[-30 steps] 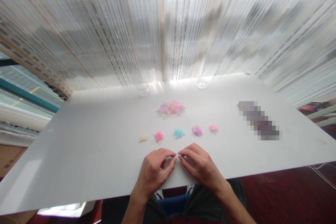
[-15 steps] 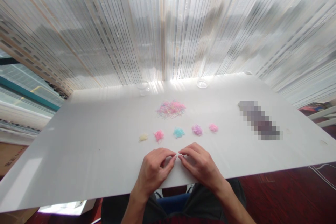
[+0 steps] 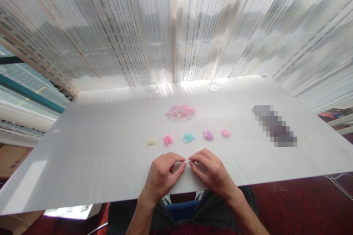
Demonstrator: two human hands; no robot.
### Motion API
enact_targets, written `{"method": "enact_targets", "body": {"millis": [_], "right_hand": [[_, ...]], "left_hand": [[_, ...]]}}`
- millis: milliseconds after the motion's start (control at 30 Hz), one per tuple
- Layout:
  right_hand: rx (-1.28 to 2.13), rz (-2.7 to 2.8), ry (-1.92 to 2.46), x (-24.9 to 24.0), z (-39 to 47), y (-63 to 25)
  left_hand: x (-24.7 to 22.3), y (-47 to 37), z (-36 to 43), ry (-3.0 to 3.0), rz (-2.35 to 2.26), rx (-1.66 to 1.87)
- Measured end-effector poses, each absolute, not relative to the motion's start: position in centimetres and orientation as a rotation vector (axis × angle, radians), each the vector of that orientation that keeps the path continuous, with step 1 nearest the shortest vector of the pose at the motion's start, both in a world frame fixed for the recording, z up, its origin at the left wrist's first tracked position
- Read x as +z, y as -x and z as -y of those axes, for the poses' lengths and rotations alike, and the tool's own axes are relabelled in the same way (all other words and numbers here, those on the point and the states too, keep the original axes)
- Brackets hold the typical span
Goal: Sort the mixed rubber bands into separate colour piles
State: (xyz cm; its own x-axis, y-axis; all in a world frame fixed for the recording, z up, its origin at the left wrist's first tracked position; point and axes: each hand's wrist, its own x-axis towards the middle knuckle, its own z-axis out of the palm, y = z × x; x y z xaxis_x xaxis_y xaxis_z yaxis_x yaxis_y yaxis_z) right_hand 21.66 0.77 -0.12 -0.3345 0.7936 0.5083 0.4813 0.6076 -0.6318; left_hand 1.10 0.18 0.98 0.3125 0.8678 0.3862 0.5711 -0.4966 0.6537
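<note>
My left hand and my right hand rest near the table's front edge, fingertips almost meeting. Each hand has thumb and fingers brought together in a pinch; whatever may be between the tips is too small to make out. Beyond them lies a row of small piles of strands: pale yellow, deep pink, teal, purple and light pink. Farther back sits a larger mixed pile, mostly pink.
Two clear round dishes or lids, one at the back left and one at the back right, are near the curtain. A blurred-out dark object lies on the white table at right.
The view has shifted slightly. Both hands keep nearly the same place and pose, and the piles lie as before.
</note>
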Motion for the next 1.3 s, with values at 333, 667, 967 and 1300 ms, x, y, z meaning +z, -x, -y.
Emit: {"method": "enact_targets", "body": {"millis": [333, 667, 967, 1300], "right_hand": [[0.471, 1.997, 0.995, -0.23, -0.77, -21.65], [0.474, 2.002, 0.995, -0.1, -0.81, -21.68], [0.473, 2.003, 1.024, -0.18, -0.78, -21.78], [0.489, 2.001, 1.001, 0.16, -0.79, -21.65]], "left_hand": [[0.3, -0.81, -0.19, -2.2, -1.254, 1.038], [0.63, -0.93, -0.21, -2.204, -1.268, 1.031], [0.49, -0.87, -0.24, -2.218, -1.252, 1.036], [0.62, -0.97, -0.22, -2.204, -1.245, 1.039]]}}
